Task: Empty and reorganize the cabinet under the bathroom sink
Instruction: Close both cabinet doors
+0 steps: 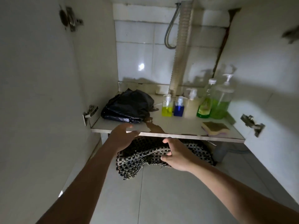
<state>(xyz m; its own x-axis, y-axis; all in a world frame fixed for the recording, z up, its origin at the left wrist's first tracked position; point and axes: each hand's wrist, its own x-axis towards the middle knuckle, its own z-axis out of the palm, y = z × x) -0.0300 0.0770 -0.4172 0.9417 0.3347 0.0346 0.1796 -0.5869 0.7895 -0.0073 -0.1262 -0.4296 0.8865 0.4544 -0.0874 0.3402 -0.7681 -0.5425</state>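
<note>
Below the shelf point(169, 126), both hands, left hand point(123, 136) and right hand point(175, 155), reach the checkered mat point(145, 157).

On the shelf point(178, 125), a bag point(127, 107) is set at the left and a row of bottles point(194, 105) at the right rear, with a sponge point(215, 128) before them. A woven mat point(145, 157) is spread on the floor below the shelf.

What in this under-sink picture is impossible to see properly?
Head view only:
- Far part of the checkered mat: hidden under the shelf.
- Bottle labels: too small and dim.
- Contents of the black bag: hidden by the bag itself.
- Top of the drain hose: cut off by the upper edge.
</note>
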